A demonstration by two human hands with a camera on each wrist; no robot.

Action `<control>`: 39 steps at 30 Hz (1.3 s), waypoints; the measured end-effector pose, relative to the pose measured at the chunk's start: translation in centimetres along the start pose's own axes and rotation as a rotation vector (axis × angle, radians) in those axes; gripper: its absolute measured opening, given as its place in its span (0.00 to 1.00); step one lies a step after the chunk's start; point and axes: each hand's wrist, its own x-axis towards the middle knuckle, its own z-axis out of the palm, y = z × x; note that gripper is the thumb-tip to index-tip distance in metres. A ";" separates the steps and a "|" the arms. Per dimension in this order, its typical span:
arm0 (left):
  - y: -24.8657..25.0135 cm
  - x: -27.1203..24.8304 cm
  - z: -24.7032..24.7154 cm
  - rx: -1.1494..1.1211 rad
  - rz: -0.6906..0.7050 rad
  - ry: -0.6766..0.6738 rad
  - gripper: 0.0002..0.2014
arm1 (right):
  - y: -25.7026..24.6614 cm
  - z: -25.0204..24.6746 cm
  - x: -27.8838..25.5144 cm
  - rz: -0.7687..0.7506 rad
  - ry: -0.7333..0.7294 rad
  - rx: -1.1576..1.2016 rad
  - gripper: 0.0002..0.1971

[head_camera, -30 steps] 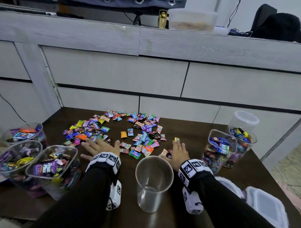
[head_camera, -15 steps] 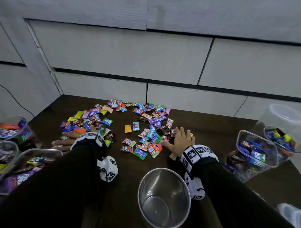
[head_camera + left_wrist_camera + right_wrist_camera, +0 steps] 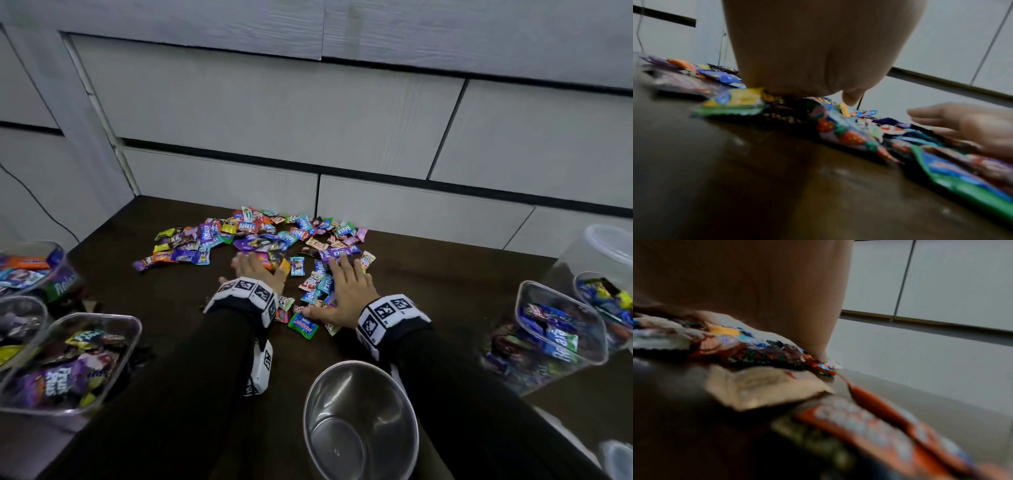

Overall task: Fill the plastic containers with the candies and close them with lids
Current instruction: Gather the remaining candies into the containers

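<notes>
Wrapped candies (image 3: 260, 236) lie scattered in a loose heap toward the far side of the dark wooden table (image 3: 445, 274), with both hands lying flat on the near part of the heap. The right hand (image 3: 346, 294) has its fingers straight and spread, palm down, pressing on a cluster of wrappers, the thumb stretched out to the left just beside a green packet (image 3: 303, 325). The left hand (image 3: 257, 270) also lies palm down on the candies with fingers extended; its fingertips are blurred in the head view, and the left wrist view shows the heel of the palm (image 3: 807, 65) pressing on the wrappers. Neither hand grips anything.

Half a second ago the left hand lay further left, at the edge of the heap; it now sits near the middle, close to the right hand, and the right hand has reached further forward into the pile.

An empty round clear container (image 3: 359, 421) stands at the near edge between the two forearms. Candy-filled square containers stand at the left (image 3: 72, 363) and at the right (image 3: 555, 332), well apart from the hands.
</notes>
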 end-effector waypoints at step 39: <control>-0.9 -2.4 -0.5 0.385 0.466 -0.131 0.19 | 0.7 -2.7 -3.0 -0.195 0.112 0.065 0.24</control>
